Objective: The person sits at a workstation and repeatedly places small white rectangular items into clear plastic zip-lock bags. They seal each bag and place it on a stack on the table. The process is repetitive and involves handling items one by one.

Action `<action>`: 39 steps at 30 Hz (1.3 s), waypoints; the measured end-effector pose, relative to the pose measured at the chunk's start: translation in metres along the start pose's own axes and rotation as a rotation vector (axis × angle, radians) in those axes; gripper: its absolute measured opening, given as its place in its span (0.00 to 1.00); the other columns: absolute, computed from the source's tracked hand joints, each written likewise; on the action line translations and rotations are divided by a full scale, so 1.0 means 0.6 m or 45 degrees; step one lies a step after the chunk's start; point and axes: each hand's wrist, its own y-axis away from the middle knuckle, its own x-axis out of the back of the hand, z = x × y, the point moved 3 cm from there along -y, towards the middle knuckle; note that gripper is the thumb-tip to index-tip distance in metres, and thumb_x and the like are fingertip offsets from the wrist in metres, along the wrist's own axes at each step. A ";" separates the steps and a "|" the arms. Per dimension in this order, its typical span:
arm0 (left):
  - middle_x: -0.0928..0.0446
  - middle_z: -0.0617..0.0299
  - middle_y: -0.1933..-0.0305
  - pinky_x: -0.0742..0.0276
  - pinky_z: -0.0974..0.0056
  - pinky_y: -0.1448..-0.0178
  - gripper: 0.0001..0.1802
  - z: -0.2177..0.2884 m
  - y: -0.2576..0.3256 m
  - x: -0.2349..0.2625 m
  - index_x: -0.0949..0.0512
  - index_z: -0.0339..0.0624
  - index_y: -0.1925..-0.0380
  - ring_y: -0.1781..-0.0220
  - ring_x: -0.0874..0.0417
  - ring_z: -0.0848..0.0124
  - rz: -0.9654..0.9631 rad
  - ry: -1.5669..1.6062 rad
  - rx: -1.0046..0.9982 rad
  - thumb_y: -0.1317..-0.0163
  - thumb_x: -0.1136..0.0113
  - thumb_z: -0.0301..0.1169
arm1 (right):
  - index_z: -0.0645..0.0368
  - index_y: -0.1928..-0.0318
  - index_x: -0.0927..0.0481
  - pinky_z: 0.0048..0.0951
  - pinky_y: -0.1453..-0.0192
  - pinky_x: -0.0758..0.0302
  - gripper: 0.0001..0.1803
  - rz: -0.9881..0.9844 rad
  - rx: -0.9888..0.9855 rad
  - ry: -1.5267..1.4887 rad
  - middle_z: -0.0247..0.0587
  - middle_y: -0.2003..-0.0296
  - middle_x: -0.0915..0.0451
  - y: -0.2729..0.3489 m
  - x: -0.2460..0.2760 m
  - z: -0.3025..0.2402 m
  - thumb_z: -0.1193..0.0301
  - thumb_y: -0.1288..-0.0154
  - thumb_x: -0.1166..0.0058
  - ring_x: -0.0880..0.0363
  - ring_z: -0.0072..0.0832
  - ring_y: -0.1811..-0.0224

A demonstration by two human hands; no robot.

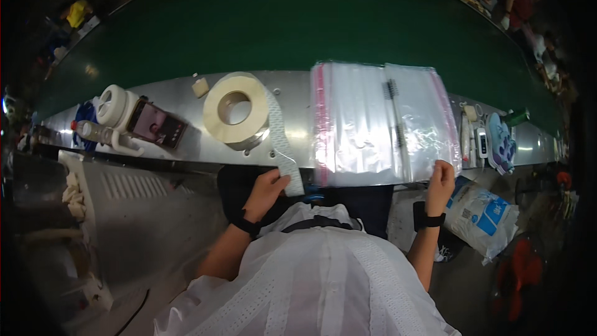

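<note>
My left hand pinches the loose end of a white label strip that hangs from a big cream-coloured roll lying on the metal bench. My right hand grips the near right corner of a stack of clear plastic bags with red edge strips, spread on the bench edge. A thin dark brush-like stick lies across the bags. Both wrists carry dark bands.
A green conveyor belt runs behind the bench. At left stand a white mug, a small bottle and a phone. Small items crowd the right end. A white printed sack sits below right. Other people are at the far edge.
</note>
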 end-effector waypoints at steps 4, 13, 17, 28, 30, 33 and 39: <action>0.23 0.60 0.59 0.21 0.66 0.57 0.14 0.055 0.030 -0.020 0.28 0.35 0.52 0.63 0.19 0.70 -0.211 0.606 0.287 0.35 0.51 0.31 | 0.62 0.59 0.24 0.22 0.59 0.31 0.09 -1.220 -0.074 -0.291 0.33 0.66 0.24 0.117 -0.183 -0.150 0.70 0.34 0.52 0.29 0.19 0.63; 0.25 0.55 0.54 0.24 0.60 0.53 0.17 0.064 0.014 0.045 0.30 0.36 0.54 0.55 0.22 0.65 0.104 0.817 0.046 0.33 0.55 0.38 | 0.63 0.60 0.25 0.21 0.68 0.35 0.09 -1.934 0.009 -0.188 0.29 0.76 0.29 0.186 -0.247 -0.177 0.70 0.35 0.51 0.36 0.15 0.72; 0.26 0.53 0.53 0.26 0.58 0.48 0.16 0.042 -0.006 0.115 0.29 0.36 0.56 0.50 0.23 0.61 0.287 0.896 -0.072 0.32 0.56 0.38 | 0.64 0.54 0.25 0.20 0.57 0.31 0.12 -2.076 -0.118 -0.047 0.32 0.66 0.22 0.178 -0.211 -0.148 0.70 0.34 0.50 0.29 0.15 0.63; 0.26 0.60 0.56 0.25 0.69 0.58 0.16 0.018 0.080 0.016 0.31 0.39 0.54 0.58 0.21 0.72 0.614 0.506 -0.104 0.36 0.50 0.37 | 0.63 0.61 0.22 0.19 0.64 0.32 0.10 -2.163 -0.005 -0.057 0.30 0.72 0.22 0.207 -0.231 -0.140 0.69 0.36 0.47 0.29 0.14 0.69; 0.24 0.61 0.62 0.26 0.71 0.61 0.16 0.002 0.112 -0.023 0.28 0.37 0.58 0.61 0.22 0.76 0.433 0.334 -0.104 0.35 0.50 0.39 | 0.63 0.66 0.23 0.17 0.69 0.36 0.09 -2.086 0.002 -0.206 0.25 0.75 0.26 0.214 -0.253 -0.121 0.69 0.34 0.49 0.34 0.12 0.72; 0.28 0.66 0.74 0.32 0.72 0.72 0.17 -0.021 0.145 -0.071 0.26 0.38 0.66 0.74 0.29 0.80 0.302 0.093 -0.060 0.36 0.47 0.44 | 0.63 0.70 0.25 0.18 0.71 0.36 0.12 -2.060 0.016 -0.271 0.28 0.79 0.28 0.221 -0.265 -0.149 0.67 0.34 0.49 0.34 0.12 0.75; 0.26 0.62 0.75 0.31 0.71 0.76 0.13 -0.002 0.146 -0.093 0.26 0.37 0.68 0.78 0.27 0.80 0.540 0.408 -0.108 0.39 0.44 0.37 | 0.60 0.70 0.28 0.20 0.71 0.37 0.11 -2.132 0.197 -0.267 0.28 0.78 0.31 0.201 -0.274 -0.139 0.66 0.35 0.48 0.35 0.15 0.75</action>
